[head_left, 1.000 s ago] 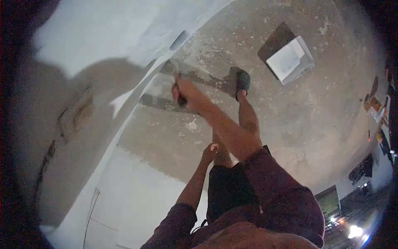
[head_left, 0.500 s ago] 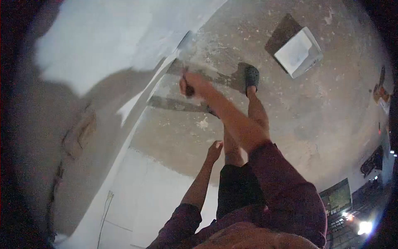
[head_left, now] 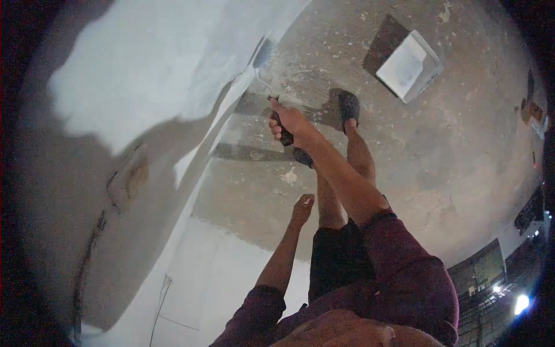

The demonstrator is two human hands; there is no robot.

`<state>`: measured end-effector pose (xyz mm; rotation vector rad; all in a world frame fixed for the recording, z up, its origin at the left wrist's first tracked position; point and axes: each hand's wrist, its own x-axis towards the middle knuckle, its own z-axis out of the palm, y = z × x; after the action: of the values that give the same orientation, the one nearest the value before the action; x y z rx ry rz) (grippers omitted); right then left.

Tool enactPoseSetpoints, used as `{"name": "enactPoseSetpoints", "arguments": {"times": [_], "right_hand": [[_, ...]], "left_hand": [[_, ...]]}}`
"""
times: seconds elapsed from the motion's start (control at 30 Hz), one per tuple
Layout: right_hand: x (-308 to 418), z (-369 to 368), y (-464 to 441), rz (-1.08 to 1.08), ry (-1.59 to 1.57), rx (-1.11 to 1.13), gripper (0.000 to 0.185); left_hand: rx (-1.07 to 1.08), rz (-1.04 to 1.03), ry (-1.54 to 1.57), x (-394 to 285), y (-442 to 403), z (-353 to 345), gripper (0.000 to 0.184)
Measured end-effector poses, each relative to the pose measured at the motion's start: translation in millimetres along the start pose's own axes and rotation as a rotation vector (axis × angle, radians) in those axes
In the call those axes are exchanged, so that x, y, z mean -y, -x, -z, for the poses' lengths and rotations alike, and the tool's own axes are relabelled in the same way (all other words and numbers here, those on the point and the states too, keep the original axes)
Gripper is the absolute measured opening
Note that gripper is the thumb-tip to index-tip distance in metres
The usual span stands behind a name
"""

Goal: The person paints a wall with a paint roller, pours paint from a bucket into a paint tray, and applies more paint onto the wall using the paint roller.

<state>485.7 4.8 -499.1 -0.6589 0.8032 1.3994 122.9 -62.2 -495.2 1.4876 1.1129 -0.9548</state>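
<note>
My right hand (head_left: pixel 287 124) is wrapped round the dark handle of a paint roller (head_left: pixel 283 130), its thumb along the top. From the handle a thin pale frame runs up to the roller's head (head_left: pixel 264 53), which lies against the foot of the wall (head_left: pixel 144 52) where it meets the floor. Lower down, my left hand (head_left: pixel 302 209) hangs beside my leg with its fingers curled in. Nothing shows in it. A white paint tray (head_left: pixel 409 66) rests on the floor to the upper right, apart from both hands.
Fresh white covers part of the wall; the rest lies in shadow. My feet in dark clogs (head_left: pixel 348 107) stand on the stained concrete floor (head_left: pixel 404 168). A thin cable (head_left: pixel 157 312) runs at the lower left. A bright lamp (head_left: pixel 522 304) glares at the lower right.
My right hand has drawn back slightly with the paint roller, and its motion blur has gone. More of the roller's head and frame shows. The view has turned a little.
</note>
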Motion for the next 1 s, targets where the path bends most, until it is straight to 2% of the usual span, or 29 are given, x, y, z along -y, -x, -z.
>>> {"name": "enactPoseSetpoints", "arguments": {"times": [0.13, 0.23, 0.33, 0.37, 0.43, 0.47, 0.53, 0.57, 0.6, 0.63, 0.73, 0.77, 0.8, 0.9, 1.0], "right_hand": [[12, -9, -13, 0.067, 0.042, 0.105, 0.038], [28, 5, -66, 0.115, 0.101, 0.01, 0.039], [38, 21, -86, 0.085, 0.068, 0.053, 0.043], [32, 21, -77, 0.08, 0.078, 0.053, 0.043], [3, 21, -28, 0.196, 0.497, 0.12, 0.048], [1, 15, -7, 0.205, 0.505, 0.114, 0.048], [-5, -1, 28, 0.021, 0.378, 0.157, 0.051], [2, 1, 24, 0.155, 0.532, 0.089, 0.05], [8, 11, -6, 0.16, 0.529, 0.096, 0.05], [12, 26, -51, 0.172, 0.416, 0.101, 0.049], [29, 35, -93, 0.171, 0.185, 0.158, 0.046], [29, 34, -95, 0.157, 0.077, 0.204, 0.044], [23, 34, -79, 0.155, 0.086, 0.207, 0.044], [-14, 28, 23, 0.138, 0.452, 0.194, 0.042], [-54, 23, 68, 0.112, 0.647, 0.17, 0.041]], "left_hand": [[-0.043, -0.011, -0.116, -1, -1, -4, 0.033], [-0.006, 0.0, -0.003, 11, 3, -8, 0.035], [-0.006, -0.111, -0.06, 13, 1, -9, 0.036], [-0.031, -0.099, -0.102, 9, 2, -10, 0.037], [-0.037, -0.086, -0.136, 7, 10, -16, 0.037], [-0.005, -0.088, -0.129, 6, 7, -16, 0.037], [0.026, -0.081, -0.131, 12, 7, -19, 0.038], [0.031, -0.204, -0.182, 25, 4, -23, 0.039], [0.033, -0.331, -0.235, 36, -2, -26, 0.041], [0.023, -0.334, -0.24, 40, -6, -28, 0.041], [-0.028, -0.291, -0.317, 41, -7, -29, 0.043], [-0.032, -0.196, -0.158, 31, -1, -26, 0.042], [-0.034, -0.106, 0.017, 20, 1, -30, 0.041], [0.036, -0.006, -0.064, 5, 3, -32, 0.037], [0.019, -0.142, -0.024, 25, 13, -38, 0.034]]}}
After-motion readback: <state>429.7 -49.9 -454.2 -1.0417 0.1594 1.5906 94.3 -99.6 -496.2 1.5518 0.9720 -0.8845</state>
